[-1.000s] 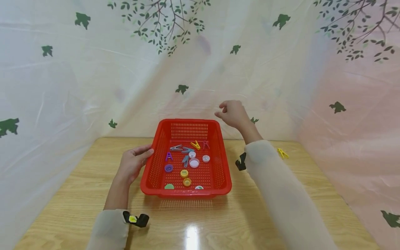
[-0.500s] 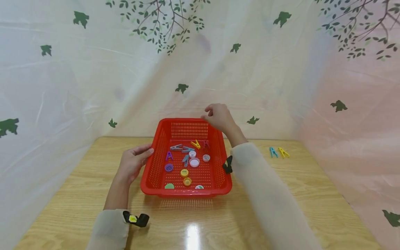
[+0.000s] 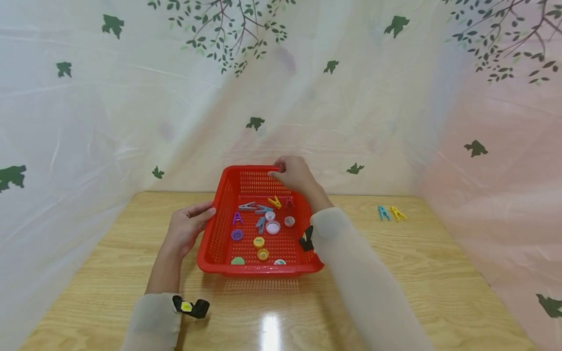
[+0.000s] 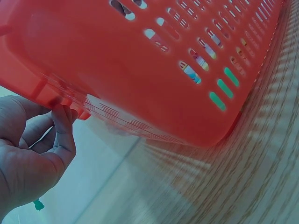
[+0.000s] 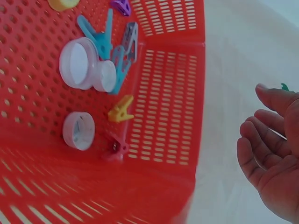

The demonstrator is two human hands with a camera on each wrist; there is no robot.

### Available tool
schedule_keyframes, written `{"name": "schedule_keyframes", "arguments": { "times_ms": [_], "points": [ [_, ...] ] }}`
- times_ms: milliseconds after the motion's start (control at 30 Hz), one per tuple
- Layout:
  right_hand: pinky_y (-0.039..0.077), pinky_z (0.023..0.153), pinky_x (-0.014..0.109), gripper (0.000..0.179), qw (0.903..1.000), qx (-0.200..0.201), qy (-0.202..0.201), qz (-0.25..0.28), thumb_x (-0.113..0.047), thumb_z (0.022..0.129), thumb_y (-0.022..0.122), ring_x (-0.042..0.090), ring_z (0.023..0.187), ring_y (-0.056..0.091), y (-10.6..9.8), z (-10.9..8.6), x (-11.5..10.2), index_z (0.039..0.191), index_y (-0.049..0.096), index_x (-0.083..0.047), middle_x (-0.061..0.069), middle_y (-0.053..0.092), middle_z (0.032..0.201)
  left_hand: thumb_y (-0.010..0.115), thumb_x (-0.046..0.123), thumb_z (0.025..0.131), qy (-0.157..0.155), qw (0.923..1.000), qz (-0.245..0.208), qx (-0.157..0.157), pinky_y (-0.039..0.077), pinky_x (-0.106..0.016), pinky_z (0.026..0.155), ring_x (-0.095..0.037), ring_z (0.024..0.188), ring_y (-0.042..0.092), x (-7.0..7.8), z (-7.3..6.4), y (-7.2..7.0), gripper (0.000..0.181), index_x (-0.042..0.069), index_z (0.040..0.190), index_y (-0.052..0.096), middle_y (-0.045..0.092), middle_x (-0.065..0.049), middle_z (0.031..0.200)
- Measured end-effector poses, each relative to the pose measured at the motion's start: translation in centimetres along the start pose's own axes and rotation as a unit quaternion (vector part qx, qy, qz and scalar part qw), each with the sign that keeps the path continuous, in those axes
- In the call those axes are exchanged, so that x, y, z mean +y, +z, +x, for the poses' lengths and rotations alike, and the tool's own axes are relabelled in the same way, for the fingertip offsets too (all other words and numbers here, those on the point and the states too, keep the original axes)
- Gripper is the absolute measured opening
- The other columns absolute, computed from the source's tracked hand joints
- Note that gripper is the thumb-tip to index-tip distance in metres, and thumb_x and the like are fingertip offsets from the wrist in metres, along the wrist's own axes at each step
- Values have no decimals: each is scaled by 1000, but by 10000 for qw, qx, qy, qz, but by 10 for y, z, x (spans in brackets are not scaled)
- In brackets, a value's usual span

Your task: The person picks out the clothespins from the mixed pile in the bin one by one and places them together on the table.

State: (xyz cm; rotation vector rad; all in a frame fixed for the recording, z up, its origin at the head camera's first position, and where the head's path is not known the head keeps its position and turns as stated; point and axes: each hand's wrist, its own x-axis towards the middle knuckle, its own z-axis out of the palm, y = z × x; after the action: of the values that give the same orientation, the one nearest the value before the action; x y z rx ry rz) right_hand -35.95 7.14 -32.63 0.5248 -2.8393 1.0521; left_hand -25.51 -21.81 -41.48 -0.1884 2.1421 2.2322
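Note:
A red plastic basket (image 3: 263, 269) with slotted walls stands on the table. My left hand (image 3: 188, 229) pinches its left rim; the left wrist view shows the fingers (image 4: 64, 130) bent up under that rim. Over the far right part of the basket is my right hand (image 3: 295, 174). In the right wrist view its fingers are loosely bent with nothing between them. On the basket floor lie a yellow clothespin (image 3: 275, 202), a red clothespin (image 5: 114, 145), a purple clothespin (image 3: 237, 218) and several blue-grey ones. Among them are a white cap (image 3: 272, 227), a purple cap (image 3: 237, 235) and yellow caps (image 3: 259, 242).
To the right of the basket, a blue clothespin (image 3: 384, 213) and a yellow clothespin (image 3: 397, 214) lie side by side on the wooden table (image 3: 395, 273). A pale sheet (image 3: 184, 122) printed with leaves hangs behind and at both sides.
My right hand has moved left and down over the basket's far edge. The blue clothespin at the right, hidden in the oldest frame, has come into sight. My left hand keeps its hold.

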Motion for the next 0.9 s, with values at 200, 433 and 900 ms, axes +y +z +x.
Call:
{"name": "schedule_keyframes", "arguments": {
  "times_ms": [200,433,900],
  "points": [
    [57,78,33,42,9999,-102,108,-31,-31,96,75,23,93,60,13,0,0,128,68,-5,8,68,108,73,28,96,-11,10000,-8,-3,56,-24,93,-17,116,63,1,0,0,55,7,145,57,56,-14,144],
    [57,73,31,42,9996,-175,203,-3,-31,95,75,23,91,60,25,-1,5,128,68,-6,7,65,104,74,27,96,14,10000,-28,-10,56,-23,92,-15,113,64,2,-2,1,58,5,146,56,55,-16,145],
    [56,98,46,51,9936,-717,856,193,-40,99,69,27,111,61,43,-2,24,139,61,-10,10,65,130,74,28,96,41,10000,59,29,57,-24,92,-16,113,65,-1,2,0,55,5,144,59,58,-14,142]
  ]
}}
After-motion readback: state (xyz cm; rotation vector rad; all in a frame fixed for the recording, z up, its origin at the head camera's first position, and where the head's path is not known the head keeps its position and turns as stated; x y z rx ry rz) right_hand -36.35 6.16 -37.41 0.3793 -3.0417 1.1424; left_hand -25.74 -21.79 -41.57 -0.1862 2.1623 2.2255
